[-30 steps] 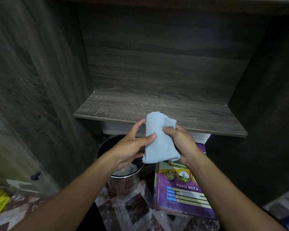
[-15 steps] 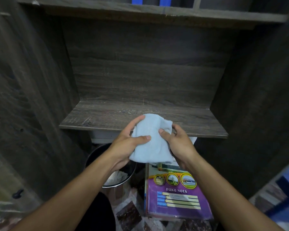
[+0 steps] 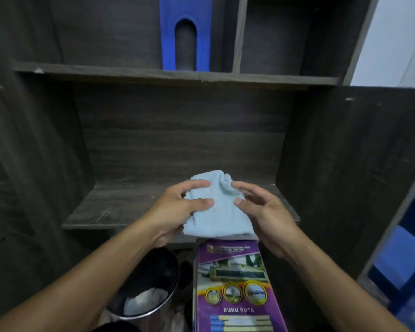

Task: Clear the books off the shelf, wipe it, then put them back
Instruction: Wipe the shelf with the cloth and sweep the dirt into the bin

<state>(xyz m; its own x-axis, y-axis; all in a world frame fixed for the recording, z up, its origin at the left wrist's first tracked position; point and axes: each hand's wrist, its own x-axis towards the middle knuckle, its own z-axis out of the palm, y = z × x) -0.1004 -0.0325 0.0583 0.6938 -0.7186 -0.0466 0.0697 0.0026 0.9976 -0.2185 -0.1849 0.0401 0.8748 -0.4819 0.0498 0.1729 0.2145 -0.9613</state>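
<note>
Head view: at the centre of the frame a light blue cloth (image 3: 217,213) is held in front of the dark wood-grain shelf (image 3: 115,208), bunched and folded, with its upper edge against the shelf's back panel and its lower edge hanging past the front lip of the board. The cloth's left side is gripped by the left hand (image 3: 175,209), the thumb laid across the front of the fabric and the fingers curled over its upper left corner. Its right side is held by the right hand (image 3: 267,218), the thumb tip pressed on the fabric and the loosely bent fingers curled beside the upper right corner; how far those fingers reach behind the cloth cannot be told. Both forearms are seen entering from the lower corners of the frame. Directly under the cloth, in the lower centre, a purple book (image 3: 236,283) printed with "BUKU NOTA" is seen below the shelf, its cover turned to the camera and its top edge just beneath the cloth's hem. Just left of the book a round metal bin (image 3: 164,279) is placed, with crumpled white material (image 3: 144,300) inside it. At the upper centre a blue file holder (image 3: 203,32) with an arched cut-out is stood upright on the upper shelf (image 3: 106,73), beside a vertical divider (image 3: 240,32). A white wall (image 3: 393,39) is shown at the upper right, and blurred blue shapes (image 3: 403,257) are seen at the lower right edge.
</note>
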